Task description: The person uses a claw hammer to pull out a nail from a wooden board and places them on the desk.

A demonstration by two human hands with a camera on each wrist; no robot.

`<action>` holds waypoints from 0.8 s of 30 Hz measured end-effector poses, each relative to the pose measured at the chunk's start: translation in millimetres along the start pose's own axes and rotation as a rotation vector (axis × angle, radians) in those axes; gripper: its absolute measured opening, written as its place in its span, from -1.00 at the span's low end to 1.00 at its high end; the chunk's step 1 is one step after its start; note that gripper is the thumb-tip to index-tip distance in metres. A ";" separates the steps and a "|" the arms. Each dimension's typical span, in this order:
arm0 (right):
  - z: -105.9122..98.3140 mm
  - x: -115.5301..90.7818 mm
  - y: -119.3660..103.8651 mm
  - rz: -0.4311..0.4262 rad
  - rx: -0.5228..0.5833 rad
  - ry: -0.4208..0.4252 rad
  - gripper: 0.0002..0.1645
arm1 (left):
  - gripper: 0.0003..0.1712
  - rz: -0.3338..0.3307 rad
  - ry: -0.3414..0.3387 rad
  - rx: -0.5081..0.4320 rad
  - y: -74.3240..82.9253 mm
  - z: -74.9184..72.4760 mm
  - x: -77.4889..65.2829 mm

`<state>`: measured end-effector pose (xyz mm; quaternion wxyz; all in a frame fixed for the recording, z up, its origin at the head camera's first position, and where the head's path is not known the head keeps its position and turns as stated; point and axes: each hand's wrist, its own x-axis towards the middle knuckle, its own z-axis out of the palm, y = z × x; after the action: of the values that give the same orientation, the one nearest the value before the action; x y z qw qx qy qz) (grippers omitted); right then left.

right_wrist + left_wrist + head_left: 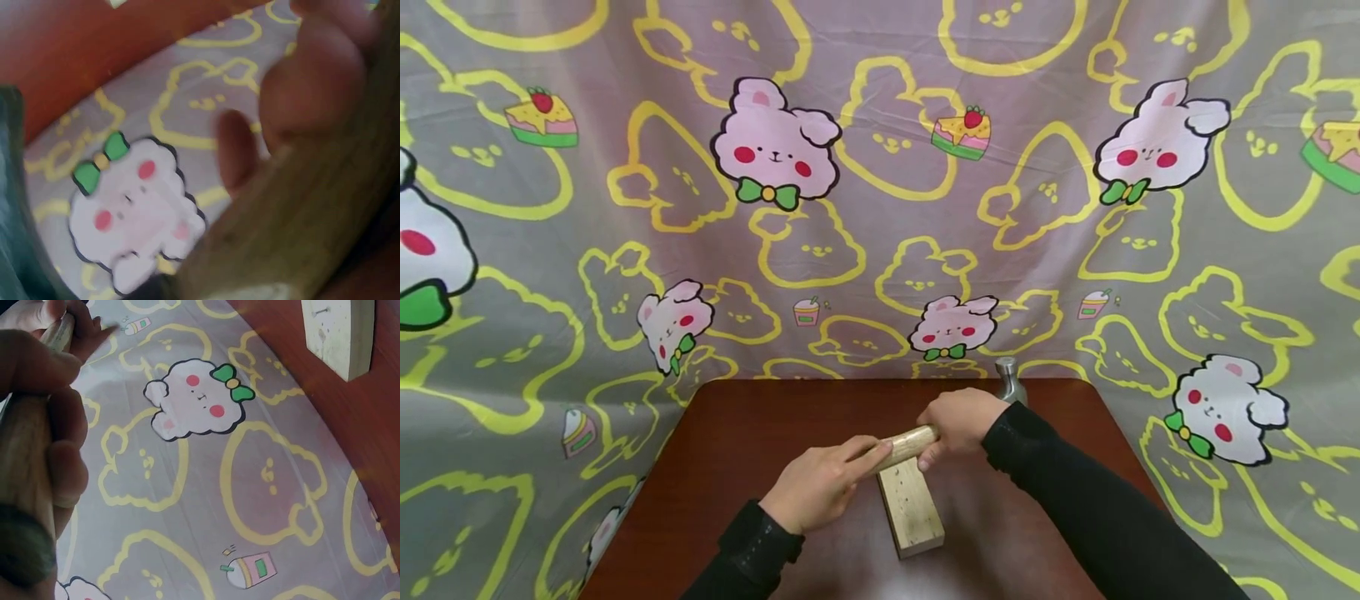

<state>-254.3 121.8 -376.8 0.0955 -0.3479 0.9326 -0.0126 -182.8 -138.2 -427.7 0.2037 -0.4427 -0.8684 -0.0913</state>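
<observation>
Both hands hold one claw hammer by its pale wooden handle [912,445], above the table. My left hand [820,485] grips the end part of the handle, fingers curled round the wood [25,456] in the left wrist view. Farther up, my right hand [964,423] wraps the handle near the metal hammer head [1011,379], which shows beyond that hand. The right wrist view has the handle [281,219] close up and blurred. Below the handle a rectangular wooden block [913,512] lies on the table, small dark marks on its top; the left wrist view catches its corner [344,337].
The dark red-brown table [760,433] has rounded far corners. A grey cloth [880,225] with cartoon rabbits hangs behind it and along both sides. In the right wrist view a dark greenish shape [19,206], unclear in kind, stands at the left edge.
</observation>
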 end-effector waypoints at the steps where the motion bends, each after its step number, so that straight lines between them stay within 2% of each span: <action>1: 2.2 -0.8 0.8 -0.005 0.009 -0.001 -0.48 | -0.15 0.000 -0.004 -0.002 0.7 0.7 -0.5; 8: 5.9 -6.8 5.6 -0.060 -0.010 0.069 -0.53 | -0.05 0.007 0.037 0.004 -1.2 1.8 2.2; 17: 8.1 -12.1 10.8 -0.066 0.009 0.121 -0.53 | 0.05 0.025 0.206 0.016 -9.7 4.9 7.2; 20: 9.8 -13.8 12.1 -0.064 -0.010 0.143 -0.51 | -0.02 0.021 0.223 0.020 -10.0 6.8 7.3; 24: 10.6 -15.3 14.4 -0.063 -0.024 0.186 -0.50 | -0.26 0.001 0.229 -0.010 -11.8 7.4 8.6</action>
<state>-250.3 143.2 -385.9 0.0039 -0.3756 0.9260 -0.0369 -198.8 -136.4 -430.3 0.2997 -0.4308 -0.8387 -0.1456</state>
